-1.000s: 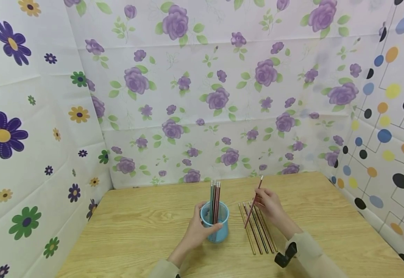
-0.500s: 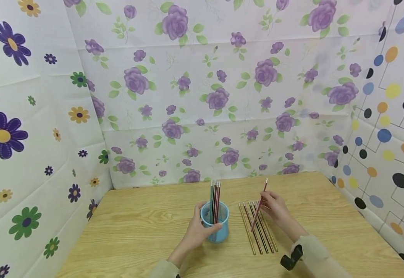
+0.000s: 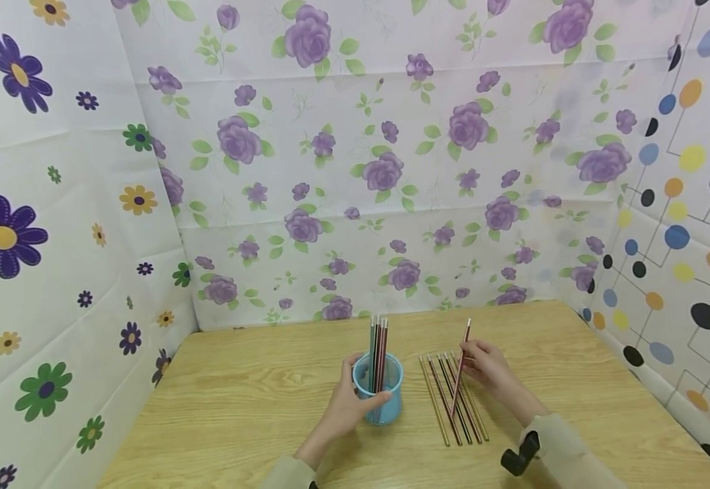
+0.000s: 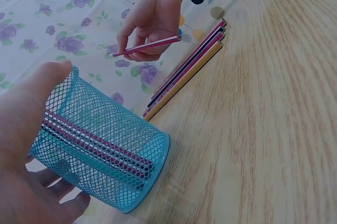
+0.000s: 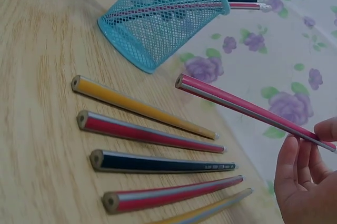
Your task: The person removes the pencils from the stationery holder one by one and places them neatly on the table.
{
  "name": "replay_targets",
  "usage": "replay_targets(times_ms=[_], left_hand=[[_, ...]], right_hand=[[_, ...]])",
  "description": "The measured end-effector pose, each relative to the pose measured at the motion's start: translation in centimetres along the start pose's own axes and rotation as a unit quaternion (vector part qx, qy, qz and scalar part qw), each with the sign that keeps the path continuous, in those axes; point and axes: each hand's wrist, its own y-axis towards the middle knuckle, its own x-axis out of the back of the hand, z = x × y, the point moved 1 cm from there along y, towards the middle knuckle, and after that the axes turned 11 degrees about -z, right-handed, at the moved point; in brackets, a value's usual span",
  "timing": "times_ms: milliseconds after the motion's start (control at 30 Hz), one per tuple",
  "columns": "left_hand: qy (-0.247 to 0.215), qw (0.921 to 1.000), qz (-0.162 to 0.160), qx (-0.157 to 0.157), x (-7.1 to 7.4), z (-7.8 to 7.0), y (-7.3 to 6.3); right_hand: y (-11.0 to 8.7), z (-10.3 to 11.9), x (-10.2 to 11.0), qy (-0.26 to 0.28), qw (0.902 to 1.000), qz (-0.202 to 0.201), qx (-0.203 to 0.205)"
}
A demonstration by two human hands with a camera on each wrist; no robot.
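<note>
My left hand [image 3: 349, 405] grips a light blue mesh pencil cup [image 3: 389, 405] that stands upright on the table. Several pencils [image 3: 377, 353], green, black and red, lean inside it with their white ends up. Between thumb and fingers my right hand [image 3: 488, 369] pinches a red pencil [image 5: 247, 109] with silver stripes near its upper end. This pencil slants over a row of pencils lying side by side to the right of the cup: a yellow pencil [image 5: 142, 107], a red one [image 5: 150, 132], a black one [image 5: 163, 162], another red one [image 5: 174, 194] and a second yellow one [image 5: 216, 208].
The wooden table [image 3: 239, 401] reaches back to a white cloth with purple roses [image 3: 385, 173]. Flowered cloth [image 3: 68, 326] hangs on the left, dotted cloth [image 3: 685, 272] on the right. A black device [image 3: 520, 455] sits by the right sleeve.
My right hand has moved right and slightly toward me with the red pencil, which now stands steeper over the row. The left hand and the cup have stayed in place.
</note>
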Motion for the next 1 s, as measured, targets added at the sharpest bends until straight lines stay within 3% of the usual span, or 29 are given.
replay_targets(times_ms=[367,1000], left_hand=[[0.006,1.0,-0.003,0.006,-0.1,0.5,0.1],[0.005,0.9999,-0.004,0.014,-0.2,0.5,0.0]], right_hand=[[-0.1,0.4,1.2,-0.044,0.999,-0.001,0.005],[0.2,0.1,2.4,-0.119,0.9922,0.035,0.014]])
